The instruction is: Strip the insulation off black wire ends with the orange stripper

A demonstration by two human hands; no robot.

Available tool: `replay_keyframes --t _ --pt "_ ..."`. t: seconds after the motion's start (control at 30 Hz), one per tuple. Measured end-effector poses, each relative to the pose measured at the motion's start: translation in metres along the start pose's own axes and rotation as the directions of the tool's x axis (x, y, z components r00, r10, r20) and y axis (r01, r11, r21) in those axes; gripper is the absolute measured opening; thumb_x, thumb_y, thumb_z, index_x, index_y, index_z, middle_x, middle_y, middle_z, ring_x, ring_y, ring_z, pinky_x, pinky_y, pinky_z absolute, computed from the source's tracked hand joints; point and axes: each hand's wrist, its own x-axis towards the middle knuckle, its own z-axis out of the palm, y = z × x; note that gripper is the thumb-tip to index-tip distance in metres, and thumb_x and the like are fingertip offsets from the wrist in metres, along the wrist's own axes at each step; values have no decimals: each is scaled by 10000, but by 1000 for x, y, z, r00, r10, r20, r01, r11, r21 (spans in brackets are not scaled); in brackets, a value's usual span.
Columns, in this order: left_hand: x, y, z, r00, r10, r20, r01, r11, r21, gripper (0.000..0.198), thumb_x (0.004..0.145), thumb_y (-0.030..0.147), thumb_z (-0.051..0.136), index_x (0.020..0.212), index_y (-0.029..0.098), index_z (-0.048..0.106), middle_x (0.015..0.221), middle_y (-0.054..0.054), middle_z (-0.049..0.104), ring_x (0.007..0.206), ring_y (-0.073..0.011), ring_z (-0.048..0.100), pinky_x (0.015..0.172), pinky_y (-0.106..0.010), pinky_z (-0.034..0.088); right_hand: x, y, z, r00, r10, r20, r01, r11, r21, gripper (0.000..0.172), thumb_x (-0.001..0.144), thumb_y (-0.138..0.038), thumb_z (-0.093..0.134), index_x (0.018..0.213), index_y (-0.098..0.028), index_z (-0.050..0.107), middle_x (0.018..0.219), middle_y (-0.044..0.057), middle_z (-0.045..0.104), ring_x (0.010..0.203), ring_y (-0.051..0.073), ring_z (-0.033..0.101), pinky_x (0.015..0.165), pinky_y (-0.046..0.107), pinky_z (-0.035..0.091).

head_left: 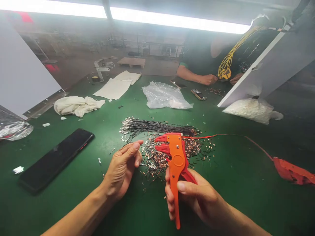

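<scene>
My right hand (194, 196) grips the handles of an orange and red wire stripper (176, 164), held upright with its jaws pointing left. My left hand (123, 167) hovers just left of the jaws, thumb and fingers curled together in a loose pinch; whatever it holds is too thin to make out. Behind the tool lies a bundle of thin black wires (157, 126) with bare metal ends. A heap of short stripped copper bits (159, 157) spreads over the green table (233, 164) under the jaws. A red cord (228, 135) runs right from the tool.
A black phone (55, 159) lies at my left. A white cloth (76, 105), paper sheets (115, 87) and a clear plastic bag (164, 95) sit further back. Across the table another person's hands (209, 79) work on yellow wires (227, 62). A white slanted board (268, 62) and white bag (251, 109) stand right.
</scene>
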Motion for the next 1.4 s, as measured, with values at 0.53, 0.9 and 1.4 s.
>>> replay_keyframes --t 0.53,0.9,1.4 --pt "-8 -1 1 992 -78 95 80 997 -21 300 738 437 754 906 190 722 421 62 451 528 -102 419 646 -241 358 0 10 -3 993 -2 121 2 1000 -3 336 798 -308 754 1019 -120 584 769 51 667 650 144 660 618 300 567" --pt "-8 -1 -1 990 -85 113 93 993 -73 225 764 414 732 859 211 714 400 72 445 493 -85 407 656 -235 379 -1 13 -5 985 44 169 -31 996 -78 380 797 -331 766 1041 -144 542 792 35 644 664 126 630 636 284 533" --pt "-10 -4 0 980 -81 181 80 997 13 284 794 414 712 657 168 678 417 51 422 463 -82 323 560 -242 363 -3 17 -1 997 36 64 -24 983 -180 363 794 -411 756 894 -138 539 628 -9 583 515 82 559 522 215 495"
